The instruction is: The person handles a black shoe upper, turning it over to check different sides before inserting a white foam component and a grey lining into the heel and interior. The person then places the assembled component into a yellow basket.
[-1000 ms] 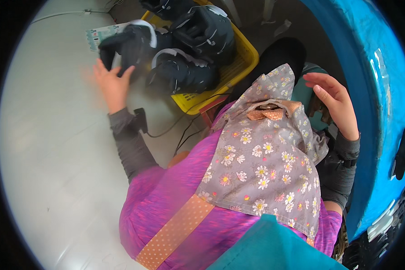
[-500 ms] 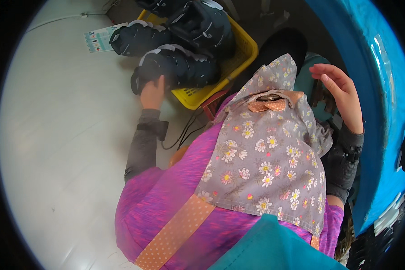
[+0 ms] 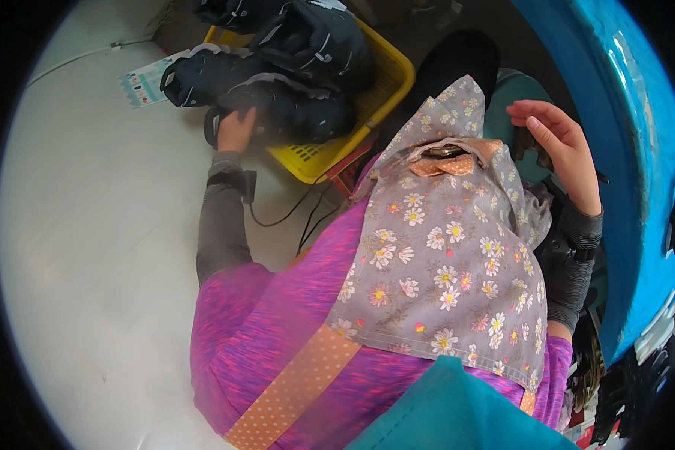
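Note:
My left hand [image 3: 235, 132] is closed on the near left end of a black padded shoe upper [image 3: 292, 112]; the upper covers part of the fingers. That upper lies across the near left side of a yellow plastic basket [image 3: 301, 166] and sticks out over its rim. More black uppers with pale linings [image 3: 206, 75] are heaped behind it. My right hand [image 3: 556, 142] is raised at the right, holding nothing, with fingers loosely stretched and thumb apart. It is near the flowered grey apron [image 3: 435, 255] on my lap and the blue curved edge at the right.
A printed card [image 3: 144, 81] lies on the pale floor [image 3: 97, 247] left of the basket. Dark cables [image 3: 277, 223] run below the basket. A large blue curved surface [image 3: 637, 187] borders the right side, with dark and pale items [image 3: 645, 367] piled low beside it.
The basket, uppers and card sit slightly further left in view. My left hand has shifted left along with them, still on the upper. My right hand has barely moved.

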### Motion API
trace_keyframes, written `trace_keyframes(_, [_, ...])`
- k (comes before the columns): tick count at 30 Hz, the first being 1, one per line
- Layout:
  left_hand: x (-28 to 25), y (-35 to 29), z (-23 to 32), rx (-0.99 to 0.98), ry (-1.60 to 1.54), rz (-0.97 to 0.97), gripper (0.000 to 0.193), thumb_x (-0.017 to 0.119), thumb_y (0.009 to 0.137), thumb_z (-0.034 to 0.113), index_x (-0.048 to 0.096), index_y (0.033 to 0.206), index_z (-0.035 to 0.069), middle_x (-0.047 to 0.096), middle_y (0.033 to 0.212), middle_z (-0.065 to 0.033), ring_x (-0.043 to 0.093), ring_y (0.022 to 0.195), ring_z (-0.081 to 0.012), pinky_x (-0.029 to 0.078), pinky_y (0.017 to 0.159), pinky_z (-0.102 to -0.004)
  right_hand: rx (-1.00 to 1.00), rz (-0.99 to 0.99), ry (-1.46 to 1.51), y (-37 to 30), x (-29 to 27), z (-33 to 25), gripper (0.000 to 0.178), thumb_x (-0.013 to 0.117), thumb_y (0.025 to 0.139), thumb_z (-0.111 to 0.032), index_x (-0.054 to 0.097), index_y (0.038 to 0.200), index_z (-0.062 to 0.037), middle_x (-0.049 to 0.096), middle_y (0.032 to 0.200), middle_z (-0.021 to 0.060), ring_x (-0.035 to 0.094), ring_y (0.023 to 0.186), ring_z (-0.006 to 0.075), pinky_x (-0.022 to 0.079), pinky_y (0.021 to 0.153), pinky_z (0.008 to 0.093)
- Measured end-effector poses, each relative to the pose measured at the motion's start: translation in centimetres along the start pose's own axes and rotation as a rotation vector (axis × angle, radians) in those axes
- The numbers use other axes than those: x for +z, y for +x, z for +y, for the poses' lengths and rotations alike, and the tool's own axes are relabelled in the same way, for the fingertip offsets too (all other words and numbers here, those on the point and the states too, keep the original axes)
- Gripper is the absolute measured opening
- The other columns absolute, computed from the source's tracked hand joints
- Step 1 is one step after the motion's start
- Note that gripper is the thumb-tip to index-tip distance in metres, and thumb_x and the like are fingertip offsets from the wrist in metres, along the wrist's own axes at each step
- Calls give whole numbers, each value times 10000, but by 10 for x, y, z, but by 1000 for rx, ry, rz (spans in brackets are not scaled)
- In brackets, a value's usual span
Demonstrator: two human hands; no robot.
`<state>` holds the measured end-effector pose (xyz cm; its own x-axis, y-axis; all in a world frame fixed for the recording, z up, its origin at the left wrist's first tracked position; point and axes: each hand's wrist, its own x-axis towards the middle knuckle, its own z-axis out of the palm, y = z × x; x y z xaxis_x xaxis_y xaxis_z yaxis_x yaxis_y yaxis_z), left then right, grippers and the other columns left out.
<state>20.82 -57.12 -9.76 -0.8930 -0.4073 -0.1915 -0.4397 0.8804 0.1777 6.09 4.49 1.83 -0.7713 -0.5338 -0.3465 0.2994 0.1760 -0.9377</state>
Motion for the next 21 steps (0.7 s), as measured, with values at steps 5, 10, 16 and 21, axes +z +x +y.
trace_keyframes(5, [19, 0, -1, -34, -300, -1, 588, 647, 890, 502, 665, 951, -82, 677, 936, -300, 654, 906, -445, 494, 809, -460, 2, 4, 25, -1, 5, 3, 276, 599, 998, -181, 648, 1203, -3, 685, 1180, 101, 641, 1122, 196, 476, 1009, 315])
trace_keyframes(10, [22, -6, 8, -239, 54, -106, 787, 555, 872, 640, 615, 1248, -49, 629, 1209, -291, 576, 1183, -427, 441, 1021, -428, -23, 37, -11, 7, 11, 5, 274, 604, 996, -199, 663, 1192, -17, 691, 1159, 93, 646, 1116, 199, 478, 1006, 313])
trace_keyframes(16, [13, 21, -12, -874, -1073, -369, 825, 617, 841, 655, 482, 1452, 117, 429, 1513, -57, 395, 1349, -236, 339, 1061, -422, -28, 54, -23, 0, 8, 16, 301, 621, 988, -249, 671, 1196, -39, 700, 1139, 99, 654, 1103, 201, 488, 1004, 322])
trace_keyframes(21, [41, 47, -40, -766, -946, -270, 745, 603, 872, 577, 565, 1350, 6, 580, 1331, -120, 539, 1161, -246, 400, 1005, -384, 29, 70, -17, -4, 13, 20, 290, 621, 988, -235, 672, 1193, -36, 698, 1147, 97, 653, 1101, 201, 481, 1013, 320])
